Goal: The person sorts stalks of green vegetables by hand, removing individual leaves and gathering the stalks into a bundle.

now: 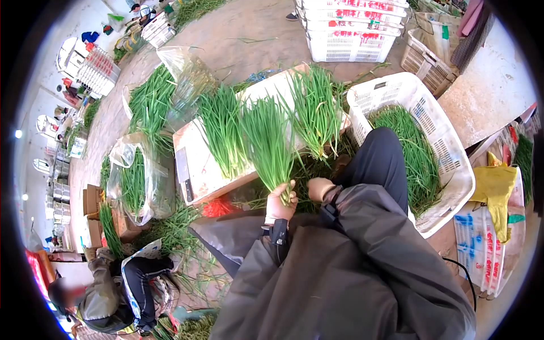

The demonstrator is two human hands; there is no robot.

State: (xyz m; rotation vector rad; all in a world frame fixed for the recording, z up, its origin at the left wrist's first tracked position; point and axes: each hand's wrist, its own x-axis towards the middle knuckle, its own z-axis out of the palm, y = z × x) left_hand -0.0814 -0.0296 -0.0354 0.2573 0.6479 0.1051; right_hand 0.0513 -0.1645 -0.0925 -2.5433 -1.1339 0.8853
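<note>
My left hand (pixel 281 205) is wrapped round the base of a bunch of green chives (pixel 266 139), whose leaves fan upward over the board. Just right of it, my right hand (pixel 321 188) is held low by my knee with its fingers curled in. Whatever it may hold is hidden. A second bunch of chives (pixel 222 133) lies to the left on the pale board (pixel 195 141), and a third (pixel 317 107) rests toward its right end. A knife (pixel 184 175) with a broad blade and dark handle lies at the board's left edge.
A white basket (pixel 453 164) of loose chives stands right of my knee. Plastic bags of chives (pixel 133 181) sit left of the board; red netting (pixel 220 208) lies under its front edge. Stacked white crates (pixel 354 34) stand behind. A co-worker (pixel 107 289) sits at lower left.
</note>
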